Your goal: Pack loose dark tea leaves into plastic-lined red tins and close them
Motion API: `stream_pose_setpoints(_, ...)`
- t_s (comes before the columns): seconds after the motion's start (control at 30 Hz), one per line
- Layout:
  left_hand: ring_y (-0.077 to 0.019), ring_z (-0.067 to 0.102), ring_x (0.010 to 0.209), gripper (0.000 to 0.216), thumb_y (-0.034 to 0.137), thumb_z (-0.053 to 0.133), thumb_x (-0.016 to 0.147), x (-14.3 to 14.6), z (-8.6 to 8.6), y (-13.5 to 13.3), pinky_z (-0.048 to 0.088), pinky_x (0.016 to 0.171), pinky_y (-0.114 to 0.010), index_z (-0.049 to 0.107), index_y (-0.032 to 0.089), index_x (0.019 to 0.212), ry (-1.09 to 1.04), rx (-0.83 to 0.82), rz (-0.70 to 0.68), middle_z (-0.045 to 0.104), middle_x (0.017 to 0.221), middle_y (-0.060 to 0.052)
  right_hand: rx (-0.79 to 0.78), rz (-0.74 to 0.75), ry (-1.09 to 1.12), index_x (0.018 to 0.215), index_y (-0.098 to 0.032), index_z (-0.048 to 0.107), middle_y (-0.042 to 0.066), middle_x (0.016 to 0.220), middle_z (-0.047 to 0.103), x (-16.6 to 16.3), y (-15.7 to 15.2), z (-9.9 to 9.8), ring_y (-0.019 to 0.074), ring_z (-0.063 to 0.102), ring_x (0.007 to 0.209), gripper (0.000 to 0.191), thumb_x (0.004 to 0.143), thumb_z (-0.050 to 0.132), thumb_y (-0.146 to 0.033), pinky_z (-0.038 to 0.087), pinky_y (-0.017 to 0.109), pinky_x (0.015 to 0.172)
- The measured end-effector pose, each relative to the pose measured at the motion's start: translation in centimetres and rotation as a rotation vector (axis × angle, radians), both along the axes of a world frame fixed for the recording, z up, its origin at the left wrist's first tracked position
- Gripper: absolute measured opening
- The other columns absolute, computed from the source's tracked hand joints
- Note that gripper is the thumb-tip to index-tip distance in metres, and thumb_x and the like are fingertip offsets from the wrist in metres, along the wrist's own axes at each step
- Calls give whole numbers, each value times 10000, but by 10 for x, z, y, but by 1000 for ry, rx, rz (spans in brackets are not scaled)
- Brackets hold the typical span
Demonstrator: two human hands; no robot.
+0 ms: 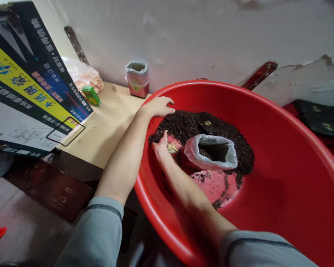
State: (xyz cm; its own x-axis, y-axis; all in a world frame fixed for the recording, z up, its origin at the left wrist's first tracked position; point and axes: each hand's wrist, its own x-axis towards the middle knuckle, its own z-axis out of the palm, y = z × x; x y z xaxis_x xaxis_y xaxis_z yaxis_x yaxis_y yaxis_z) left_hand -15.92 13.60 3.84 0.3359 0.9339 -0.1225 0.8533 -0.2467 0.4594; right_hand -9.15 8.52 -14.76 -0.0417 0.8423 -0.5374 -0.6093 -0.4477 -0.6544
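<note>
A big red basin (281, 178) holds a heap of dark loose tea leaves (189, 126). In the heap lies a red box lined with a clear plastic bag (211, 155), its mouth open and partly filled with leaves. My left hand (158, 106) rests on the basin's far-left rim, fingers curled over the edge. My right hand (161, 144) is inside the basin at the left edge of the heap, beside the box, cupped around a clump of leaves. A dark flat packet (207, 124) lies on top of the heap.
A wooden table (105, 126) stands left of the basin with a second bag-lined red box (137, 79), a small green box (91, 95) and a plastic bag (82, 76). A large printed carton (25, 85) leans at the far left. A wall runs behind.
</note>
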Motion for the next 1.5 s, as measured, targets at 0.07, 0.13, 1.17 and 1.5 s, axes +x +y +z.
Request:
stream_pose_setpoints(0.07, -204, 701, 1207, 540, 262, 626, 1007, 0, 0, 0, 533, 978, -240, 584, 125, 1529, -2, -21, 7, 720, 1411, -104, -71, -28, 49, 595, -270, 389, -70, 438, 436, 3, 2, 13, 111, 355, 355, 589, 935, 592, -706, 410, 253, 387)
stream_pose_setpoints(0.13, -202, 717, 1168, 552, 261, 619, 1013, 0, 2, -1, 537, 952, -233, 571, 107, 1541, 0, -33, 11, 731, 1388, -118, -120, -87, 84, 622, -267, 373, -82, 441, 420, 5, 2, 27, 101, 359, 363, 559, 988, 555, -649, 413, 227, 398)
stream_pose_setpoints(1.17, -243, 781, 968, 690, 389, 744, 896, -3, -8, 8, 549, 751, -242, 607, 198, 1544, 49, -123, 127, 816, 1173, -122, 458, -18, -386, 633, -249, 370, -81, 524, 445, 197, -21, 178, 72, 382, 415, 599, 896, 743, -636, 348, 216, 397)
stream_pose_setpoints(1.5, -234, 776, 969, 700, 408, 723, 899, -1, -7, 8, 511, 716, -210, 593, 213, 1559, 166, -128, 120, 820, 1159, -104, 730, 224, -608, 614, -220, 586, 25, 639, 652, 220, -45, 153, 154, 608, 588, 614, 953, 585, -732, 525, 306, 627)
